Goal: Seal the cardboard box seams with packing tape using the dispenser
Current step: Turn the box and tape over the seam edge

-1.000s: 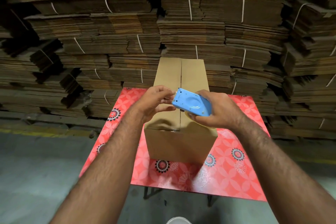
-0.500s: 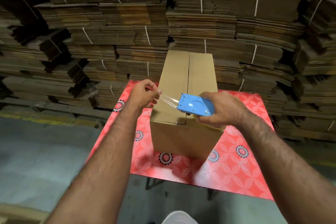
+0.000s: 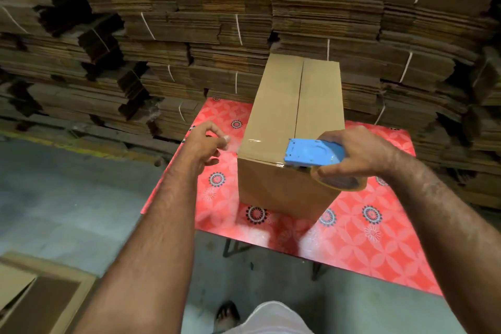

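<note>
His right hand (image 3: 363,156) grips the blue dispenser (image 3: 311,153) at the near top edge of the cardboard box (image 3: 292,116); his left hand (image 3: 206,144), out to the side, pinches the clear tape (image 3: 244,144) end, probably stretching it taut for sticking down.

The far side of the room is filled by stacks of flattened cardboard (image 3: 206,22), bundled with white string (image 3: 238,28) and piled high in uneven rows. A grey concrete floor (image 3: 62,198) is seen below, marked by a worn yellow line (image 3: 67,145) along the foot of the stacks. A worktop (image 3: 379,247) covered in red patterned cloth is set on dark metal legs (image 3: 230,248). An open cardboard box (image 3: 38,295) is seen on the floor at lower left. The light is dim and warm.
</note>
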